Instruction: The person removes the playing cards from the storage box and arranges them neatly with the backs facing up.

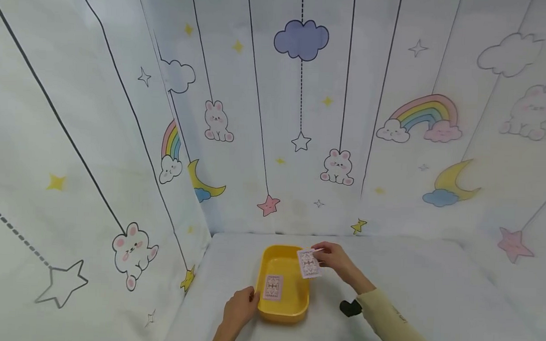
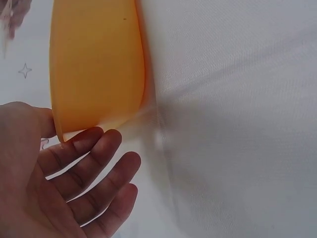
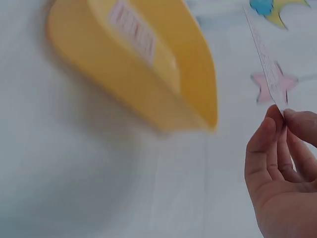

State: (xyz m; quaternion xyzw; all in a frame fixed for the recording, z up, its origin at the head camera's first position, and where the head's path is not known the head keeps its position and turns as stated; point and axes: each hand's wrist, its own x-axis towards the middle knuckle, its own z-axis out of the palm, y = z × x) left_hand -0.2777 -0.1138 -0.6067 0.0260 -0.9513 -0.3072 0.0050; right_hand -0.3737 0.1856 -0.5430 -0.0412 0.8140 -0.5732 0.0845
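A yellow plastic tray (image 1: pixel 291 291) stands on the white table, one patterned playing card (image 1: pixel 272 287) lying in its near left part. My left hand (image 1: pixel 241 307) pinches the tray's near left rim; in the left wrist view the thumb is inside the wall and the fingers (image 2: pixel 94 168) are outside. Between thumb and fingertips my right hand (image 1: pixel 335 259) pinches a second playing card (image 1: pixel 309 263) by its edge, over the tray's far right rim. In the right wrist view this card (image 3: pixel 267 67) shows nearly edge-on.
A small black object (image 1: pixel 350 307) lies on the table beside the right sleeve (image 1: pixel 391 320). White cloth walls (image 1: pixel 302 101) with drawn bunnies, stars, clouds and rainbows rise at the back and left.
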